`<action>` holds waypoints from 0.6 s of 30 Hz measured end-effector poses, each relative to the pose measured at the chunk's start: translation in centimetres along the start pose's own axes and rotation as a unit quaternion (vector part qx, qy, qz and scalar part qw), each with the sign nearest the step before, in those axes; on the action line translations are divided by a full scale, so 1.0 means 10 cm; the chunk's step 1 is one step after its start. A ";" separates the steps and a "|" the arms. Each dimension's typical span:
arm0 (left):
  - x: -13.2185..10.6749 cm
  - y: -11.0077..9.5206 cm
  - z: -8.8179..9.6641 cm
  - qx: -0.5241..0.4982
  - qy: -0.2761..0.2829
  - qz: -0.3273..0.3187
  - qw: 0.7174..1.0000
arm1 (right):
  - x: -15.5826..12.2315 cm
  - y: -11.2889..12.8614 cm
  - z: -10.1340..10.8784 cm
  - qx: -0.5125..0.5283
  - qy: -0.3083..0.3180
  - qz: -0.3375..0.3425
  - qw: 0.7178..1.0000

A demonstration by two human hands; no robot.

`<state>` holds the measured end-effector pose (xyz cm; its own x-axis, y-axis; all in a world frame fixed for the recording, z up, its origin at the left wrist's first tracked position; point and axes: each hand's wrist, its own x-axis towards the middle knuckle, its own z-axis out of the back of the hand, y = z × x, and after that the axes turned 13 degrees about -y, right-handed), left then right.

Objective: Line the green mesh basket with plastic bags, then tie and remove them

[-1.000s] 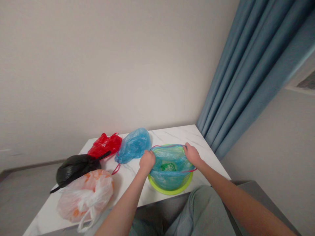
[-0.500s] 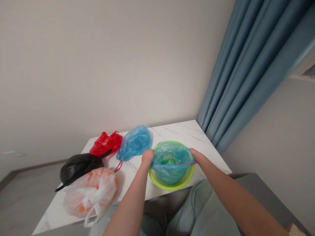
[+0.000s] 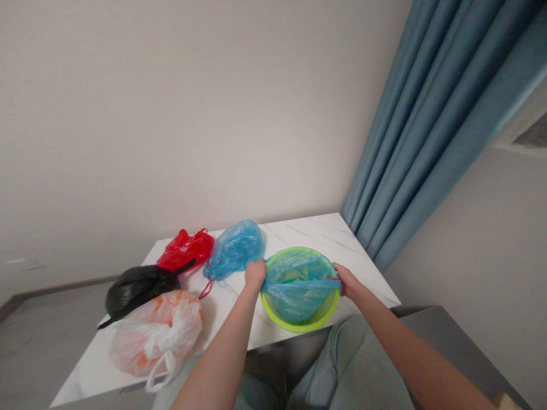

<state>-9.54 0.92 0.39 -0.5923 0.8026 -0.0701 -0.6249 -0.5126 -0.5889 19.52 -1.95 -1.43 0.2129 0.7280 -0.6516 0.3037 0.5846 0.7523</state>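
Note:
A translucent blue plastic drawstring bag (image 3: 294, 299) sits inside a lime-green basket (image 3: 300, 328), its mouth stretched across the top. My left hand (image 3: 255, 273) is closed on the bag's left edge, beside the basket rim. On the opposite side my right hand (image 3: 345, 280) grips the bag's right edge, where a red drawstring shows. Something green shows faintly through the plastic; what it is I cannot tell. The fingertips of both hands are partly hidden.
To the left on the white marble-patterned table (image 3: 363, 256) lie a tied blue bag (image 3: 237, 249), a red bag (image 3: 184, 250), a black bag (image 3: 139, 290) and a white-and-orange bag (image 3: 158, 333). A blue curtain (image 3: 405, 125) hangs at right.
The bag's mouth has been drawn tauter and narrower across the basket, covering more of the green thing inside. My right hand has moved slightly down and right, still holding the bag.

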 end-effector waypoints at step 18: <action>-1.03 0.57 0.29 -0.410 0.040 0.136 0.901 | -0.77 -0.32 0.52 0.026 0.012 -0.110 0.994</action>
<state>-8.53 -11.14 0.10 -0.6073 0.7178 -0.3405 0.1439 -0.3220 -0.9357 21.75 -11.32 0.67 0.1143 0.5931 -0.7970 0.3884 0.7117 0.5853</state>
